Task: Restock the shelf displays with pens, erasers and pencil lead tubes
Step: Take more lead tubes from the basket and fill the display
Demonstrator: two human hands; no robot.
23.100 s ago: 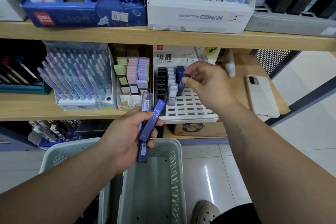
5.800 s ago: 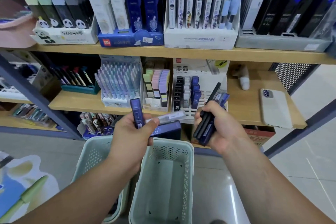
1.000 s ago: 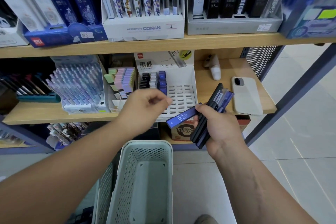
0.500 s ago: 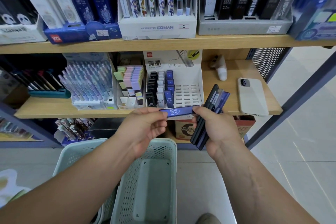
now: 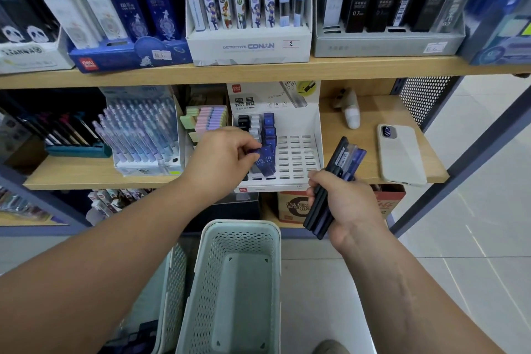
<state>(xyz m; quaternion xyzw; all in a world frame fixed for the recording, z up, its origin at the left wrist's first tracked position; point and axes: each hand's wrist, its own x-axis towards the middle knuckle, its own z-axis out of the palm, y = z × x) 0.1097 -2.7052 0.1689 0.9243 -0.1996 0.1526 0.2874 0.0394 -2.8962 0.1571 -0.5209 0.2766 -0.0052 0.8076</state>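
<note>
**A:** Head view: what are the hands doing?

**B:** L hand (image 5: 224, 158), mid-frame, pinches the top end of a blue lead tube (image 5: 265, 162). The tube's lower end is at the slots of the white display rack (image 5: 298, 158), next to other blue tubes. Can't tell if it's seated. R hand (image 5: 342, 201), at 5 o'clock from the rack, is clamped round a bundle of dark and blue tubes (image 5: 344, 158), tilted, in front of the shelf (image 5: 359, 121).

**A:** And nearby?

**B:** Pen display (image 5: 140, 135) at 9 o'clock from the rack, w/ the eraser box (image 5: 207, 121) between them. Phone (image 5: 400, 155) lies flat at 3 o'clock. Pale green basket (image 5: 238, 230) at 6 o'clock, below both hands.
</note>
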